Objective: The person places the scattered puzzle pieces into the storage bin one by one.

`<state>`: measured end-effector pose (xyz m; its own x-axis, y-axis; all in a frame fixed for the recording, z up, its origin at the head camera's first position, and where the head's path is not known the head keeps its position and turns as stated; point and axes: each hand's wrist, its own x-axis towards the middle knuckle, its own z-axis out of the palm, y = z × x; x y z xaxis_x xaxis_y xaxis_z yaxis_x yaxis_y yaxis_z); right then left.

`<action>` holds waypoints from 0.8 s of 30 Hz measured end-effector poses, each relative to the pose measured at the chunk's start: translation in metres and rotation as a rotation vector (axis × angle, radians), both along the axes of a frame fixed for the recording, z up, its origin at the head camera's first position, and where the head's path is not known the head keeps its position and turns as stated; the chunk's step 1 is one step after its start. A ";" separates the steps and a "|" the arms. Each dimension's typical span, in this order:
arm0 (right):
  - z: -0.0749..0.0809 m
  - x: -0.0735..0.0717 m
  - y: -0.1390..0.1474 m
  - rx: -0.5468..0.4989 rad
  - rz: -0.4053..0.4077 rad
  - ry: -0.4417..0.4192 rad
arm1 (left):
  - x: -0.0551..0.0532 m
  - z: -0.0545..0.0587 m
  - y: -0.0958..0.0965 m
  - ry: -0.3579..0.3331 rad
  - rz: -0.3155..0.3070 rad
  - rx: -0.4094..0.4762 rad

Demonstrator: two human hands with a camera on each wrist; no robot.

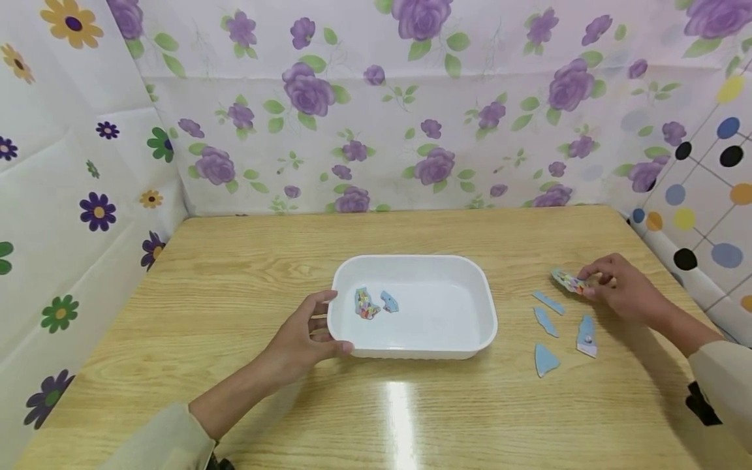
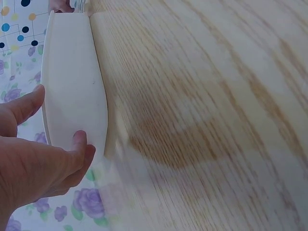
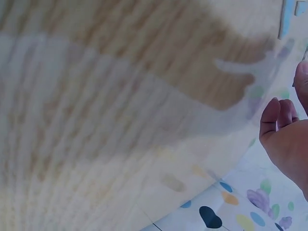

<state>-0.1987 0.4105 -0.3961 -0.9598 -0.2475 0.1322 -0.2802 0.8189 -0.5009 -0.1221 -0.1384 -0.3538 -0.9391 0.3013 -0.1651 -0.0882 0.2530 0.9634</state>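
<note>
A white plastic tray [image 1: 411,339] stands mid-table. My left hand [image 1: 302,336] holds its left end, thumb at the near corner and fingers along the side wall; the left wrist view shows the fingers [image 2: 79,144] against the outer wall. Inside the tray lie a multicoloured flat piece [image 1: 364,305] and a small light blue piece [image 1: 389,301]. On the right, my right hand [image 1: 623,290] pinches another multicoloured flat piece [image 1: 566,281], irregular in outline, by its right end. Its fingertips partly hide that end. In the right wrist view the right hand [image 3: 288,139] shows only at the edge.
Several light blue flat pieces lie on the wooden table [image 1: 247,281] below the right hand: a thin strip [image 1: 549,302], a narrow piece [image 1: 546,322], a fan-shaped piece [image 1: 546,360] and one with a white end [image 1: 586,336]. Flowered sheets [image 1: 376,163] stand behind.
</note>
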 end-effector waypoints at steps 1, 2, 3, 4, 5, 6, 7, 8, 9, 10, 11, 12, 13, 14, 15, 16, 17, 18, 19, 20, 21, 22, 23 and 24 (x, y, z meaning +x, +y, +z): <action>0.001 0.000 0.000 -0.005 -0.001 -0.006 | 0.000 0.000 0.000 -0.001 0.001 0.001; 0.002 -0.001 -0.001 -0.009 -0.001 -0.009 | 0.000 -0.001 0.000 -0.001 0.001 0.000; 0.003 -0.001 -0.001 -0.011 -0.001 -0.012 | 0.000 -0.001 0.000 -0.003 0.005 -0.001; 0.004 -0.002 -0.001 -0.011 -0.005 -0.013 | 0.000 -0.002 0.000 -0.004 0.008 -0.003; 0.005 -0.002 -0.001 -0.011 -0.006 -0.014 | -0.001 -0.002 0.001 -0.004 0.010 -0.004; 0.006 -0.003 -0.002 -0.012 -0.006 -0.016 | -0.001 -0.003 0.001 -0.006 0.011 -0.007; 0.006 -0.004 -0.002 -0.009 -0.005 -0.015 | -0.001 -0.003 0.001 -0.008 0.013 -0.008; 0.007 -0.004 -0.003 -0.007 -0.004 -0.013 | -0.001 -0.003 0.001 -0.008 0.016 -0.012; 0.008 -0.005 -0.004 -0.007 -0.002 -0.014 | -0.001 -0.004 0.000 -0.010 0.018 -0.014; 0.008 -0.005 -0.004 -0.006 -0.002 -0.013 | -0.002 -0.004 0.000 -0.010 0.018 -0.017; 0.009 -0.006 -0.004 -0.002 -0.001 -0.009 | -0.002 -0.004 0.000 -0.010 0.018 -0.019; 0.010 -0.006 -0.005 0.002 0.002 -0.004 | -0.002 -0.005 0.000 -0.010 0.019 -0.020; 0.011 -0.007 -0.005 0.003 0.005 0.001 | -0.002 -0.005 0.000 -0.010 0.021 -0.022; 0.012 -0.007 -0.005 0.002 0.007 0.007 | -0.002 -0.005 0.000 -0.011 0.022 -0.023; 0.014 -0.007 -0.005 0.001 0.010 0.012 | -0.002 -0.005 0.000 -0.008 0.019 -0.022; 0.016 -0.007 -0.006 -0.002 0.011 0.017 | -0.002 -0.005 0.000 -0.009 0.022 -0.022; 0.018 -0.008 -0.006 -0.007 0.011 0.018 | -0.002 -0.004 0.000 -0.011 0.023 -0.021; 0.020 -0.008 -0.007 -0.013 0.012 0.021 | -0.001 -0.004 0.001 -0.012 0.024 -0.022; 0.022 -0.009 -0.008 -0.021 0.011 0.018 | -0.001 -0.004 0.001 -0.012 0.025 -0.021; 0.024 -0.009 -0.009 -0.023 0.009 0.018 | -0.001 -0.004 0.001 -0.009 0.022 -0.020; 0.026 -0.010 -0.010 -0.028 0.006 0.015 | -0.001 -0.004 0.001 -0.008 0.022 -0.018; 0.029 -0.010 -0.012 -0.030 0.004 0.014 | -0.001 -0.004 0.001 -0.013 0.027 -0.015; 0.031 -0.011 -0.014 -0.031 -0.006 0.009 | -0.001 -0.004 0.001 -0.010 0.022 -0.015; 0.033 -0.011 -0.016 -0.029 -0.015 0.003 | -0.001 -0.004 0.001 -0.009 0.022 -0.013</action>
<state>-0.2099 0.3947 -0.3634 -0.9630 -0.2291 0.1420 -0.2695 0.8082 -0.5236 -0.1232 -0.1378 -0.3576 -0.9439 0.2783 -0.1779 -0.1030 0.2636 0.9591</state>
